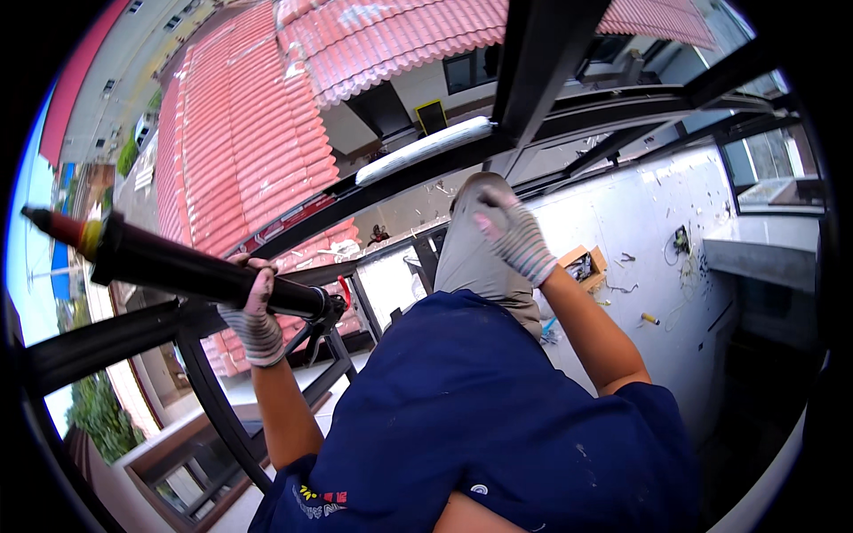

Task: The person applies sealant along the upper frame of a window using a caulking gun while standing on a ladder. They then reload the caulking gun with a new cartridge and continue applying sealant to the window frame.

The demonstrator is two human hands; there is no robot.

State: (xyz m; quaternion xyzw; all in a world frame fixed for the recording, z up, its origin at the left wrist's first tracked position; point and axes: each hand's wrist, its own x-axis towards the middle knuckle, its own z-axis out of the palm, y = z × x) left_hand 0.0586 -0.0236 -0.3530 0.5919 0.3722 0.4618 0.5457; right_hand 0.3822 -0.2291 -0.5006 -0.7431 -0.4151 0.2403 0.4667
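Caulking gun point(200, 268) is grasped around its barrel by the left hand point(254, 322), near black framing point(102, 342); the blurred right hand's point(517, 238) state cannot be told. Red-tiled roof point(249, 115) and littered floor point(626, 213) are seen below.

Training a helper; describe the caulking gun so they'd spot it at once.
From the red roof, look down to the person's left grip, in a striped glove. It holds the caulking gun, a long black tube slanting toward the picture's left edge. Unlike the black frame bars nearby, it ends in a tapered red nose with a yellow band.
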